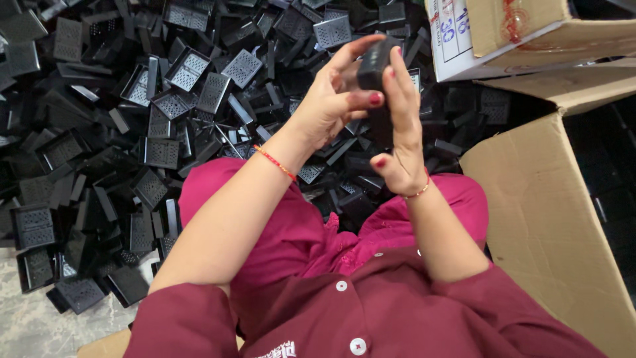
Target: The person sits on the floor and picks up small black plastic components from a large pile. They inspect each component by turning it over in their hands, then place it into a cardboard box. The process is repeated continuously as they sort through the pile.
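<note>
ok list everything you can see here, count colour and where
small perforated plastic trays: too many to count, black, heaped over the floor ahead and to the left
stacked black pieces: a few, exact count unclear, black, held up between both hands
open cardboard box: one, brown, at the right
second cardboard box: one, brown with a white panel, top right
floor: grey, bare patch bottom left
thread bracelets: two, red, one per wrist
left hand: gripping the pieces
right hand: gripping the pieces
</note>
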Tool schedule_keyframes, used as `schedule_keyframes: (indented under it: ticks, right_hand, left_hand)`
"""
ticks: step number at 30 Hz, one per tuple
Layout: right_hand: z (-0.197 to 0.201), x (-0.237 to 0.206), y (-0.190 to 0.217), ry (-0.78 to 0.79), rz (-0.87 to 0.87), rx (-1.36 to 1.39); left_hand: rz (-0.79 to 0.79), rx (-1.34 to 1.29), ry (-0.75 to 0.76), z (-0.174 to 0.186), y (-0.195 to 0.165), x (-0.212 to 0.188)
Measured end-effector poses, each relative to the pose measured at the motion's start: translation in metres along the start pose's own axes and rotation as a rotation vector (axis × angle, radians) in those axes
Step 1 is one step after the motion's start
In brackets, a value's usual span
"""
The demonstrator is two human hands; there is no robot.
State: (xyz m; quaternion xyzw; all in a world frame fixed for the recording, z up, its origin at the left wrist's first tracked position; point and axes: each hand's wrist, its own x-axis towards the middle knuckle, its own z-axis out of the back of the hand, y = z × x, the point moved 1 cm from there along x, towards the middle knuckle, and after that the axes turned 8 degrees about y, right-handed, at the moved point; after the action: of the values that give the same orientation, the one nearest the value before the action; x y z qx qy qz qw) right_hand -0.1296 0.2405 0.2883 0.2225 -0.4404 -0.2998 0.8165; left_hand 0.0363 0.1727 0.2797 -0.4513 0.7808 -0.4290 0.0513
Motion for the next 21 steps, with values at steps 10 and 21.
schedule_keyframes:
  ticks: [10, 21]
  right_hand:
    - [0.000, -0.032, -0.024, -0.459, 0.024, -0.327]
    - [-0.019, -0.032, -0.009, -0.208, -0.101, -0.333]
  left_hand:
    - [-0.059, -0.077, 0.011, -0.003, 0.013, 0.008]
    - [-0.247, 0.453, -0.468, 0.051, 0.051, 0.034]
